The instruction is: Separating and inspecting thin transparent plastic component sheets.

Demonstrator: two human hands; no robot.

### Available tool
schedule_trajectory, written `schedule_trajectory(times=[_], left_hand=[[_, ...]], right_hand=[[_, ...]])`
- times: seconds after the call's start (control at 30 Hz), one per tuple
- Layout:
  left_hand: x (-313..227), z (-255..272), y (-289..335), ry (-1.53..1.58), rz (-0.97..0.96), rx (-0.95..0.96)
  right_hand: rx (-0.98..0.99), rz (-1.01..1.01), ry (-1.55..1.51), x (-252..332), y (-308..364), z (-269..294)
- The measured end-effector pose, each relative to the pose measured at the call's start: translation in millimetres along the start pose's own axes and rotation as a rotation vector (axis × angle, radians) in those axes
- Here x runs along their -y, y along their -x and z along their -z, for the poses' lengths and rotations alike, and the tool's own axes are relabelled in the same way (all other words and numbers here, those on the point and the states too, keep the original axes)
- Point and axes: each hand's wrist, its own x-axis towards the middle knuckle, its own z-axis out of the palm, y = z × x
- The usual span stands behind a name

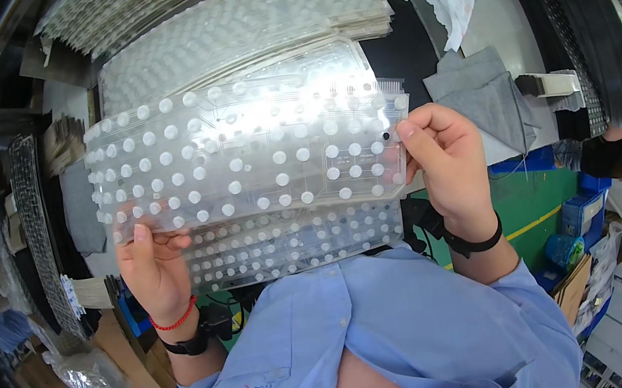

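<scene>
Left hand (155, 269) and right hand (449, 158) both pinch the dotted clear sheet (263, 153) at its ends, probably so it won't sag.

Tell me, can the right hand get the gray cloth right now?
Probably yes: the gray cloth lies close beside the right hand, nothing seen between, but it must first release the clear sheet.
</scene>
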Motion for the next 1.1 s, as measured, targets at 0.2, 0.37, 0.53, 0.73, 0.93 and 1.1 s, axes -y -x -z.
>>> schedule_trajectory(times=[0.2,0.37,0.53,0.73,0.93,1.1], left_hand=[[-1.8,1.6,0.0,-0.025,-0.020,-0.057],[-0.1,6.0,-1.4,-0.024,-0.009,-0.063],[2.8,14.8,-1.0,-0.029,-0.026,-0.089],[-1.2,18.2,3.5,-0.006,-0.034,-0.114],[-6.6,40.7,15.3,0.044,-0.089,-0.173],[-5.1,60.3,25.0,0.176,-0.114,-0.134]], right_hand=[[0.056,-0.005,-0.057,7.4,-0.8,-6.6],[0.090,-0.015,-0.091,9.0,-1.0,-10.0],[0.120,0.016,-0.076,6.1,-5.0,-14.5],[0.136,0.001,-0.130,5.4,-15.2,-26.7],[0.269,-0.108,-0.124,5.4,-28.9,-40.3],[0.324,-0.092,-0.093,15.9,-35.9,-54.9]])
